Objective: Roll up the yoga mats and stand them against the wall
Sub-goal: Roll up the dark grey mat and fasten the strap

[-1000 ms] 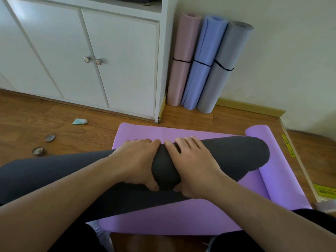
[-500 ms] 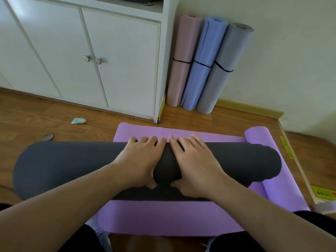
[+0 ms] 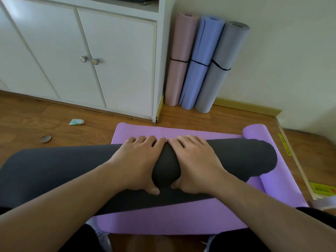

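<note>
A thick dark grey rolled foam mat (image 3: 72, 171) is grasped at mid-length by the left hand (image 3: 134, 166) and right hand (image 3: 196, 166), across a flat purple mat (image 3: 163, 219) yet unrolled. Three strapped rolled mats (image 3: 198, 60) are already stood at the wall.

The person is showing two bare forearms with no sleeves reaching them, and the left hand (image 3: 138, 164) and right hand (image 3: 196, 164) are wearing no rings or gloves. Dark trousers (image 3: 254, 240) are covering the legs.
</note>
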Demonstrator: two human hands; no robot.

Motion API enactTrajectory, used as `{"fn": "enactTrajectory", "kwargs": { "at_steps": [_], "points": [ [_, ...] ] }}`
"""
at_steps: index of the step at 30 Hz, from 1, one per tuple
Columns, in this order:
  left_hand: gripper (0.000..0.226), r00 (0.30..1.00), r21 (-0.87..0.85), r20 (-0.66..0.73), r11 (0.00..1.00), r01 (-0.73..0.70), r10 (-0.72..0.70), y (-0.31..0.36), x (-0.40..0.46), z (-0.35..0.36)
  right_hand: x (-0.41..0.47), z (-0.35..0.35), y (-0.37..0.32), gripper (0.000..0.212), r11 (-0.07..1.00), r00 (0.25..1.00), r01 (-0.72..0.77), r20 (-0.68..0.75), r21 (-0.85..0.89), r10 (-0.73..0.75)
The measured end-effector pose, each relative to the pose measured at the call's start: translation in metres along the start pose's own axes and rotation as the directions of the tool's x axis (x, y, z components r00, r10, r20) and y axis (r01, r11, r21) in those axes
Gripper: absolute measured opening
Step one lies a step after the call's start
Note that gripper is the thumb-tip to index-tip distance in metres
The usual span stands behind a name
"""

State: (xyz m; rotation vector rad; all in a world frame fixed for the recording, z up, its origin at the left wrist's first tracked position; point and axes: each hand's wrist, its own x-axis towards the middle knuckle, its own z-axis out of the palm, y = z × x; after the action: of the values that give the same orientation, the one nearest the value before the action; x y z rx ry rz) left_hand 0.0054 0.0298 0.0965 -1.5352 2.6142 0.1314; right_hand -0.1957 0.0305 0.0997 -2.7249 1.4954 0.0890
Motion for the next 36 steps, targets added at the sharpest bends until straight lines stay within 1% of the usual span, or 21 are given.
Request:
{"fn": "enactTrajectory", "kwargs": {
  "at_steps": [2, 4, 6, 8, 10, 11, 15, 18, 21, 24, 25, 27, 29, 33, 34, 36],
  "points": [
    [0.127, 1.0, 0.054, -0.004, 0.999, -0.003, 0.003, 0.004, 0.002, 0.003, 0.002, -0.003, 0.0, 0.114, 1.0, 0.999, -0.021, 0.025, 0.016, 0.02],
    [0.121, 1.0, 0.06, 0.001, 0.998, 0.005, -0.005, 0.006, 0.006, 0.005, 0.002, -0.005, 0.0, 0.114, 0.999, 0.999, -0.03, 0.046, 0.02, 0.029],
    [0.116, 1.0, 0.034, 0.008, 0.999, 0.01, -0.011, 0.004, 0.009, 0.004, 0.001, -0.006, -0.002, 0.117, 1.0, 0.998, -0.026, 0.054, 0.007, 0.026],
    [0.114, 0.999, -0.02, 0.034, 1.0, 0.019, -0.019, -0.001, 0.01, 0.0, -0.001, -0.009, -0.007, 0.125, 0.999, 0.998, -0.027, 0.058, -0.024, 0.028],
    [0.111, 0.997, -0.077, 0.066, 0.996, 0.042, -0.037, -0.006, 0.011, -0.006, -0.003, -0.01, -0.012, 0.136, 0.996, 0.996, -0.021, 0.084, -0.087, 0.028],
    [0.109, 0.996, -0.102, 0.078, 0.993, 0.052, -0.044, -0.007, 0.011, -0.007, -0.003, -0.01, -0.014, 0.138, 0.993, 0.995, -0.012, 0.094, -0.117, 0.023],
    [0.105, 0.993, -0.152, 0.103, 0.986, 0.066, -0.05, -0.005, 0.009, -0.006, -0.001, -0.004, -0.011, 0.126, 0.993, 0.999, 0.014, 0.042, -0.116, -0.01],
    [0.108, 0.995, -0.138, 0.086, 0.988, 0.068, -0.056, -0.006, 0.007, -0.005, -0.001, -0.001, -0.008, 0.119, 0.995, 1.0, 0.025, 0.004, -0.1, -0.024],
    [0.117, 0.999, -0.078, 0.025, 0.996, 0.037, -0.035, -0.003, 0.004, -0.004, -0.001, -0.002, -0.004, 0.116, 0.996, 1.0, 0.016, -0.013, -0.092, -0.017],
    [0.136, 1.0, 0.037, -0.005, 0.999, 0.023, -0.023, 0.003, 0.003, 0.001, 0.001, -0.006, 0.003, 0.117, 0.997, 1.0, -0.022, 0.017, -0.071, 0.023],
    [0.136, 1.0, 0.059, -0.016, 0.998, 0.026, -0.025, 0.004, 0.004, 0.003, 0.002, -0.008, 0.005, 0.118, 0.998, 0.998, -0.038, 0.04, -0.059, 0.04],
    [0.127, 0.999, 0.07, -0.03, 0.997, 0.022, -0.02, 0.003, 0.006, 0.004, 0.003, -0.011, 0.007, 0.118, 0.998, 0.996, -0.058, 0.071, -0.022, 0.059],
    [0.119, 1.0, 0.065, -0.027, 0.998, 0.015, -0.013, 0.001, 0.009, 0.003, 0.002, -0.012, 0.007, 0.12, 0.998, 0.996, -0.057, 0.066, 0.001, 0.057],
    [0.111, 0.999, -0.023, 0.017, 0.999, 0.049, -0.049, -0.007, 0.012, -0.004, -0.003, -0.012, 0.001, 0.138, 0.997, 0.997, -0.035, 0.063, -0.063, 0.039],
    [0.11, 0.997, -0.056, 0.039, 0.996, 0.068, -0.065, -0.01, 0.013, -0.006, -0.003, -0.011, 0.0, 0.14, 0.996, 0.997, -0.027, 0.067, -0.087, 0.033],
    [0.107, 0.993, -0.112, 0.083, 0.989, 0.095, -0.086, -0.013, 0.013, -0.011, -0.001, -0.009, -0.001, 0.134, 0.994, 0.998, -0.011, 0.057, -0.108, 0.017]
  ]
}}
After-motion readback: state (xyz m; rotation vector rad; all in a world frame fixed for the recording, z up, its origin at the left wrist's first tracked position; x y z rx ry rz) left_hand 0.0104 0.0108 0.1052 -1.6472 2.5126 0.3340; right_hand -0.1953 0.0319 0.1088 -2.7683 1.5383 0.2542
